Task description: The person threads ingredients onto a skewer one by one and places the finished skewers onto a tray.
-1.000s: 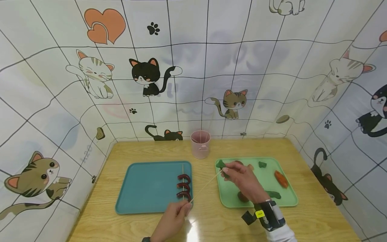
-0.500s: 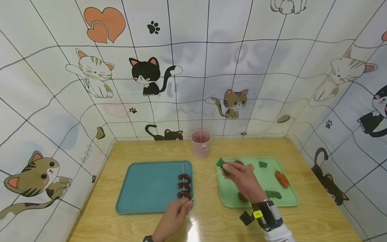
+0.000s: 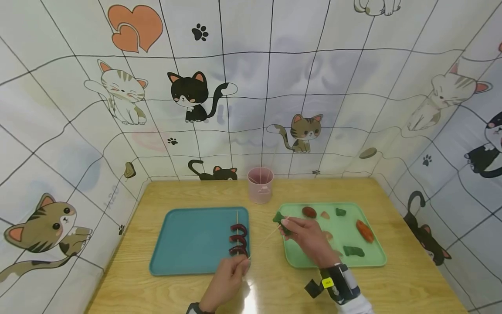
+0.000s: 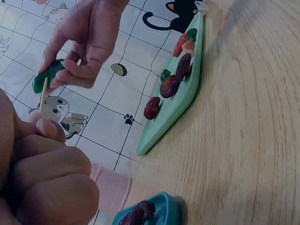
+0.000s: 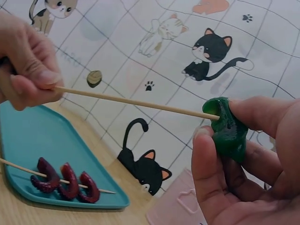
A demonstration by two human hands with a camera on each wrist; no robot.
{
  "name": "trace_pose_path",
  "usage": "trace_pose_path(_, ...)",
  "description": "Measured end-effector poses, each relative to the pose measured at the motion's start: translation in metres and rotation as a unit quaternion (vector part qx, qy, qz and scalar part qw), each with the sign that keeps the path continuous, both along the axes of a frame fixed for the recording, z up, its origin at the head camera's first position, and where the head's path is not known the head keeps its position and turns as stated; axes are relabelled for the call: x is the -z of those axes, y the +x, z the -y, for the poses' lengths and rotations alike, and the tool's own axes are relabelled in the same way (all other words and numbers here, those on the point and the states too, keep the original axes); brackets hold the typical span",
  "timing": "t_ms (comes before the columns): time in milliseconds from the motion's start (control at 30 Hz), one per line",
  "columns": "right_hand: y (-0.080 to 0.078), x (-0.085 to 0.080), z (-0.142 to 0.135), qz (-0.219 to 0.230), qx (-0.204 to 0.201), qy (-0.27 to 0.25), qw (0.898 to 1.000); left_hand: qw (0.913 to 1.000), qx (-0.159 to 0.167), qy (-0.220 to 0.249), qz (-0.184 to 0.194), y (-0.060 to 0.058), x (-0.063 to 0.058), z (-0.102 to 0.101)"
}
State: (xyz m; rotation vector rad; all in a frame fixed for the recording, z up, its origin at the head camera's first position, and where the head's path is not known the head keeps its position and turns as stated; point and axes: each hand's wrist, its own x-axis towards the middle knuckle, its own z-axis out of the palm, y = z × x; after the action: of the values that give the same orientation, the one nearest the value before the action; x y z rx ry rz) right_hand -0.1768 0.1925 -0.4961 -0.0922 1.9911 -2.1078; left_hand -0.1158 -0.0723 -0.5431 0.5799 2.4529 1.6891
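My left hand (image 3: 226,279) grips a thin wooden skewer (image 5: 136,101) near one end, fingers curled round it. The skewer slants up to a glossy, curved green piece that looks like green pepper (image 5: 229,129). My right hand (image 3: 310,240) pinches this piece between thumb and fingers, over the left edge of the green tray (image 3: 288,257). In the right wrist view the skewer meets the face of the piece. On the blue tray (image 3: 188,240), beside my left hand, lies another skewer with several dark red curled pieces (image 5: 69,180) threaded on it.
The green tray holds a dark red rounded piece (image 3: 309,212), an orange-red piece (image 3: 365,231) and green pieces, one of them a flat green piece (image 3: 354,251). A pink bucket (image 3: 260,192) with thin sticks stands at the back, before a cat-patterned wall sheet (image 3: 251,87).
My right hand has come slightly left and down toward my left hand with the green pepper piece. More of the green tray's pieces show now. The left hand stays almost still.
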Motion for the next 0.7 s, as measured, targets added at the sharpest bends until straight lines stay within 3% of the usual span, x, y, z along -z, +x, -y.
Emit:
trace_pose_path(200,0.008,0.012,0.018,0.015,0.005,0.041,0.999,1.0000,-0.006,-0.007,-0.003,-0.002,-0.002,-0.005)
trace_pose_path(433,0.019,0.025,0.045,0.012,-0.026,0.022,0.999,0.9997,-0.023,-0.005,-0.012,-0.007,-0.007,-0.014)
trace_pose_path(700,0.020,0.030,0.054,0.026,-0.009,0.010,1.000,0.9996,-0.028,-0.004,-0.006,-0.009,-0.005,-0.014)
